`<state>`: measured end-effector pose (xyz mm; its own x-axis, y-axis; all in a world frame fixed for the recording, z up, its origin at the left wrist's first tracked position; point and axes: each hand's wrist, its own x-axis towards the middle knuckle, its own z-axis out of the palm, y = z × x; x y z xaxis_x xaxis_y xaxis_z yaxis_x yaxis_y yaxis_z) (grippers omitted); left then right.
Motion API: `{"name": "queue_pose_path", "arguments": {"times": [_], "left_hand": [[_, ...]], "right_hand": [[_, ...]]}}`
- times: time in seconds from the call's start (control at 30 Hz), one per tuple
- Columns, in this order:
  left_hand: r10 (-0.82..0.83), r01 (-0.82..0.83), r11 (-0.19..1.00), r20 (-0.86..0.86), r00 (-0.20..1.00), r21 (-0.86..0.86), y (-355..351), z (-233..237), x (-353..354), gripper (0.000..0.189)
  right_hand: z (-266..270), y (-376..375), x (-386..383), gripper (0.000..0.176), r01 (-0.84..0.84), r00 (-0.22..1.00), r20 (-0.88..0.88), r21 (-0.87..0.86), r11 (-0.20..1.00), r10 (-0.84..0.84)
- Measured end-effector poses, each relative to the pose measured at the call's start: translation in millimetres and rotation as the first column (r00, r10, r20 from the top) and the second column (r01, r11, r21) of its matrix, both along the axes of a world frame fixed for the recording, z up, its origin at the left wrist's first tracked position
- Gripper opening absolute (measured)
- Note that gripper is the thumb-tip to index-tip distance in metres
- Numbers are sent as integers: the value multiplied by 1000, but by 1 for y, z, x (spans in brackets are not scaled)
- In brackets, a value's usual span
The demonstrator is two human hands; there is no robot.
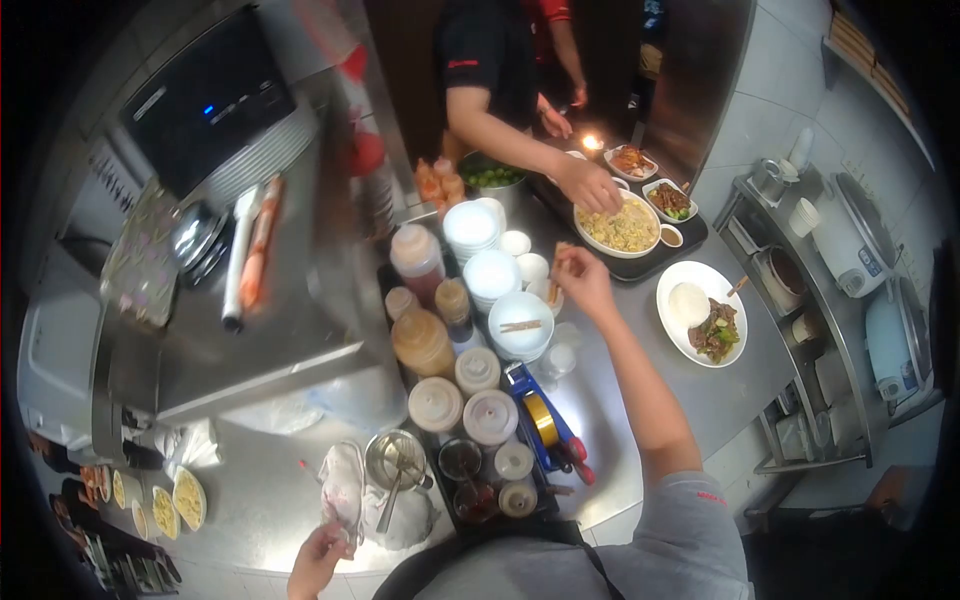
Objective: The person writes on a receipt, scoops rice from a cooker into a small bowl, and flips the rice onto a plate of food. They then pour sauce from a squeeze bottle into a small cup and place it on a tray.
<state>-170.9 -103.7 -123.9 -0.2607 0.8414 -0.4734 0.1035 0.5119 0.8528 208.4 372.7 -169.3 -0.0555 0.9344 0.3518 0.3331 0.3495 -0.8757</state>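
My right hand point(583, 277) is stretched forward over the steel counter, fingers pinched on a small brown strip point(555, 289) beside a row of small white cups point(532, 267). A similar pair of brown strips point(520, 326) lies across a stack of white bowls point(523, 345). At lower left my left hand point(322, 550) is closed at the near end of a crumpled whitish cloth point(344, 478), its fingers partly hidden. Next to the cloth stands a metal pot point(396, 457) with utensils in it. Right of my right forearm sits a white plate point(674, 336) with rice and a meat dish.
A co-worker's hand point(592, 187) reaches over a bowl of fried rice point(622, 232) on a dark tray point(640, 268). Sauce bottles point(422, 340) and a blue tape dispenser point(530, 400) crowd the middle. Rice cookers point(857, 245) stand at right, filled oval dishes point(188, 498) at left.
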Motion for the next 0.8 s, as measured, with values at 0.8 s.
{"name": "queue_pose_path", "arguments": {"times": [0.8], "left_hand": [[28,-38,997,-159,987,-60,-162,-14,-222,46]], "right_hand": [[140,-371,-195,39,-986,135,-409,38,165,902]]}}
